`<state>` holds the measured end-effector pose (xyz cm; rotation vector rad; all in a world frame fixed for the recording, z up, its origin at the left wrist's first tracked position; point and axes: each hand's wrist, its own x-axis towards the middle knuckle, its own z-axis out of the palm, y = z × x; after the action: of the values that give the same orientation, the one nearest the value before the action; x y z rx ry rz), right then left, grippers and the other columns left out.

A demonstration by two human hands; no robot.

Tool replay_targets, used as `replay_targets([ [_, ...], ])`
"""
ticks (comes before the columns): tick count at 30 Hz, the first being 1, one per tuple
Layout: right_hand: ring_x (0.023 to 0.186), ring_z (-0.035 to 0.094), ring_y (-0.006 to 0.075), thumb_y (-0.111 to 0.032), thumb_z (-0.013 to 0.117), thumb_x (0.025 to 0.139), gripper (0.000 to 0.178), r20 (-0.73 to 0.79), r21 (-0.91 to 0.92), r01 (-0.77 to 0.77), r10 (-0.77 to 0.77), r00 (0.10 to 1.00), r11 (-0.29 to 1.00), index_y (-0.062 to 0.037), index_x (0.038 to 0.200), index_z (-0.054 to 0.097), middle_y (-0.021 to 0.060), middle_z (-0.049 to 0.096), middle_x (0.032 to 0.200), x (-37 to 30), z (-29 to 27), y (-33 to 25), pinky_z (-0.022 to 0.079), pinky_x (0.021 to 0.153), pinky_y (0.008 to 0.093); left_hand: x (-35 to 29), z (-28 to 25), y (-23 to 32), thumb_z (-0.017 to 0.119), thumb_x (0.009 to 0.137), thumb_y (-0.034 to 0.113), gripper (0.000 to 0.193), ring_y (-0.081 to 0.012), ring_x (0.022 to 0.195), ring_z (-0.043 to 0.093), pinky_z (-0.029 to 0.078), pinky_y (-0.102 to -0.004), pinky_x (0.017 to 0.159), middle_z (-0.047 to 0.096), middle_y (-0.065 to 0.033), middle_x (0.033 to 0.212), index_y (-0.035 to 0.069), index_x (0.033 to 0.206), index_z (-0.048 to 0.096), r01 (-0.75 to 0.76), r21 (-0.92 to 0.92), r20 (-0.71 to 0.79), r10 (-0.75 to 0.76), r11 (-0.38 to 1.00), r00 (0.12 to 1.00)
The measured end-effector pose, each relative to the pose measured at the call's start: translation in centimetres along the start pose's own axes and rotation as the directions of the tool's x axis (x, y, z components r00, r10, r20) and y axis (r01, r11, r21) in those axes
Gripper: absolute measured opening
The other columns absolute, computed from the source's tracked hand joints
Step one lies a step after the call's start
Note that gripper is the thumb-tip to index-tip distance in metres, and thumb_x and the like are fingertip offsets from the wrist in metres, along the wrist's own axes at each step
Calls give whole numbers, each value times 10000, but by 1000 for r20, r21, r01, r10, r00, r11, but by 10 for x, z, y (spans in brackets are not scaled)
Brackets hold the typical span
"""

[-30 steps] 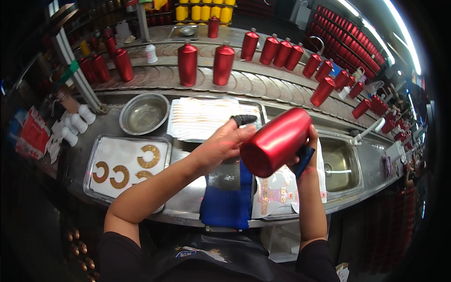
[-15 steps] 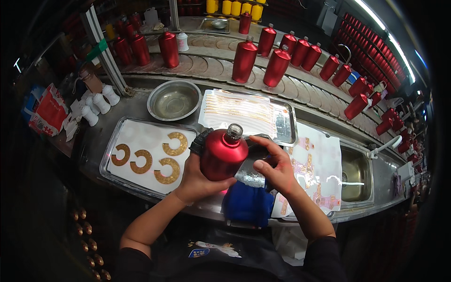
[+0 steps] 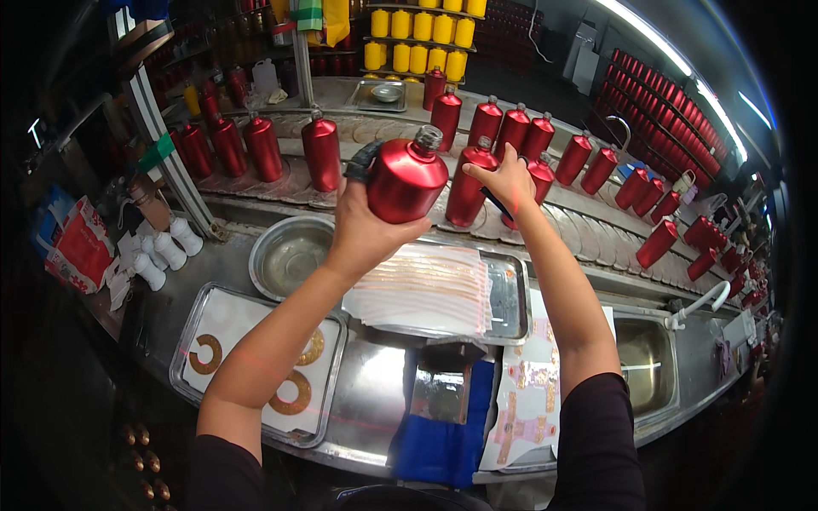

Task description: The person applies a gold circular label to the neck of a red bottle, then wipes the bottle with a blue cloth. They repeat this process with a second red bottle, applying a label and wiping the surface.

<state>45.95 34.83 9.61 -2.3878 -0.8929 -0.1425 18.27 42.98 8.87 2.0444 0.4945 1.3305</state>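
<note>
My left hand (image 3: 365,223) grips a glossy red bottle (image 3: 407,183) round its lower body, tilted, its clear neck pointing up and right. Black wrapping covers some of the fingertips. Out over the conveyor, my right hand (image 3: 511,186) has its thumb and index finger apart, with dark wrapping on other fingers. A standing red bottle (image 3: 467,198) is just left of and behind it; another red bottle (image 3: 543,175) is partly hidden by the hand. Whether the hand touches either bottle cannot be made out.
Red bottles line the curved conveyor (image 3: 596,226). On the bench are a metal bowl (image 3: 290,255), a tray (image 3: 328,400) of gold C-shaped pieces, a tray (image 3: 511,289) with gold-striped sheets, a blue cloth (image 3: 439,451), patterned gold-pink sheets (image 3: 528,400) and a sink (image 3: 648,375).
Both hands have moved forward, away from me, over the conveyor side. The left hand carries the red bottle along. The right hand has left that bottle's side and reached among the standing bottles.
</note>
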Motion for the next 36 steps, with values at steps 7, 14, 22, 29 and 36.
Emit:
replay_targets([
  [7,1052,688,407,-645,761,722,777,-17,-58,-86,85,996,995,-22,1122,524,256,714,1070,21,24,20,524,886,493,78,105,-95,890,568,243,902,-416,1163,531,444,-500,1013,571,-229,1220,42,1313,423,77,12,-54,-76,997,996],
  [14,1045,679,414,-618,755,735,825,-109,-16,-11,9,994,1000,23,1208,542,264,709,1057,18,15,69,509,894,477,81,183,-149,893,598,267,925,-430,1170,534,454,-500,1024,545,-269,1255,13,1329,388,317,94,-49,-314,944,948],
  [22,1011,688,390,-575,750,743,729,-110,-19,-27,25,994,999,-17,1165,544,231,711,1047,21,-4,108,514,870,460,75,168,-123,888,672,419,1021,-466,1371,352,269,-554,1178,366,-265,1495,-35,1416,356,-88,180,-167,118,980,979],
  [29,1047,687,381,-573,760,732,715,-145,-83,-57,44,988,995,-40,1170,574,223,715,1083,28,-20,137,504,892,453,141,130,-159,803,731,490,551,-422,1005,657,523,-494,867,664,-230,1059,34,1012,671,299,68,-202,-280,952,939],
  [36,1002,682,434,-618,772,718,773,-119,-131,-70,55,991,989,-4,1137,558,266,707,1003,45,-22,158,503,876,487,130,180,-157,767,773,429,420,-438,917,653,524,-512,820,663,-239,950,43,926,699,207,80,-323,-171,975,931],
])
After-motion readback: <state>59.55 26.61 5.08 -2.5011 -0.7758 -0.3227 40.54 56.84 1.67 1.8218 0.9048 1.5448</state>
